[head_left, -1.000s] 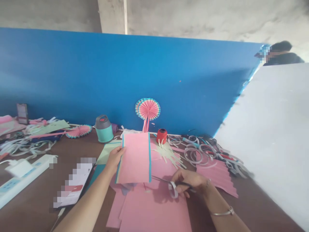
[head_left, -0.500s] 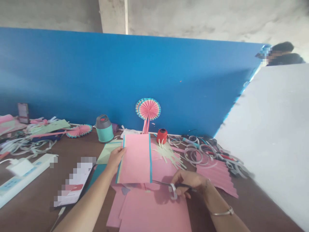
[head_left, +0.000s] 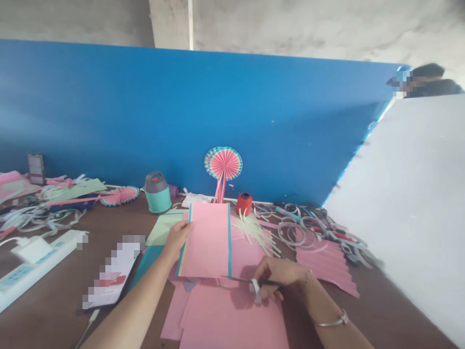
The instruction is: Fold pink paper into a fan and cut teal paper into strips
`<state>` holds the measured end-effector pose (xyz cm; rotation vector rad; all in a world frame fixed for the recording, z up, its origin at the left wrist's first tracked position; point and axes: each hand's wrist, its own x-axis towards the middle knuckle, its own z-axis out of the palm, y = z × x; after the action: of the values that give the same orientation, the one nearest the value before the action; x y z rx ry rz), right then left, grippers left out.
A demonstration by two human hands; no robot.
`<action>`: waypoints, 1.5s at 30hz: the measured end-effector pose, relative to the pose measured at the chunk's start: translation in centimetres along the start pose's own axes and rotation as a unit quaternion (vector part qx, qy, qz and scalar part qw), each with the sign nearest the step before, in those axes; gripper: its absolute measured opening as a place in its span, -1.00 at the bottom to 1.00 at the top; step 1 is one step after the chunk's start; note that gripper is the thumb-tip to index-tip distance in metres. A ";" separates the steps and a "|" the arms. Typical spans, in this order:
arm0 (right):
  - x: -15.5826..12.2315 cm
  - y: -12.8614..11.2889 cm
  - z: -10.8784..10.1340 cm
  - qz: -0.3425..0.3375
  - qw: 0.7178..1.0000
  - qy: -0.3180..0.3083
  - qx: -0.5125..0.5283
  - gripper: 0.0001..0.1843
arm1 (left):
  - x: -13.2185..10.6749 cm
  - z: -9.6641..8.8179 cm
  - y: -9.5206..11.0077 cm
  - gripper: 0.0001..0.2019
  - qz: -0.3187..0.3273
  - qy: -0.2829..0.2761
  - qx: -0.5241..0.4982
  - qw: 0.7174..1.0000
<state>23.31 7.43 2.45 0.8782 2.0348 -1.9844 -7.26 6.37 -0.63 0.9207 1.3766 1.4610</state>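
Observation:
My left hand (head_left: pixel 178 237) pinches the left edge of a pink paper sheet (head_left: pixel 209 240) that has blue strips along its two long sides. The sheet is held up above the table. In my right hand (head_left: pixel 276 276) is a pair of scissors (head_left: pixel 238 279), its blades pointing left at the sheet's lower right corner. A white band or strip (head_left: pixel 255 291) hangs at the fingers of that hand; what it is I cannot tell. Below both hands lie larger pink paper sheets (head_left: pixel 232 320). Pale green paper strips (head_left: pixel 257 232) lie to the right of the held sheet.
A folded round paper fan (head_left: pixel 223 164) stands against the blue partition (head_left: pixel 109 106). Nearby are a teal-grey container (head_left: pixel 158 194) and a red spool (head_left: pixel 244 204). To the left lie a phone (head_left: pixel 112 276) and a power strip (head_left: pixel 43 266); pleated pink paper (head_left: pixel 327 266) is on the right.
The pink sheet and my left hand have shifted slightly right. My right hand has moved a little left with the scissors, whose blades now reach the sheet's lower right corner.

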 end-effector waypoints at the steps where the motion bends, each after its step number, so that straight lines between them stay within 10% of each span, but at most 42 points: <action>1: 0.0 0.0 0.0 0.003 1.000 0.001 -0.005 -0.56 | 0.0 0.0 0.0 -0.58 0.000 0.000 0.001 1.000; 45: 0.0 0.1 -0.2 -0.013 1.000 -0.009 -0.011 -0.55 | 0.7 -0.3 -0.9 -0.58 0.009 0.018 0.024 1.000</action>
<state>23.36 7.59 2.37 0.8310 2.0648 -1.9712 -7.68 6.94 -1.60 0.9443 1.4388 1.4703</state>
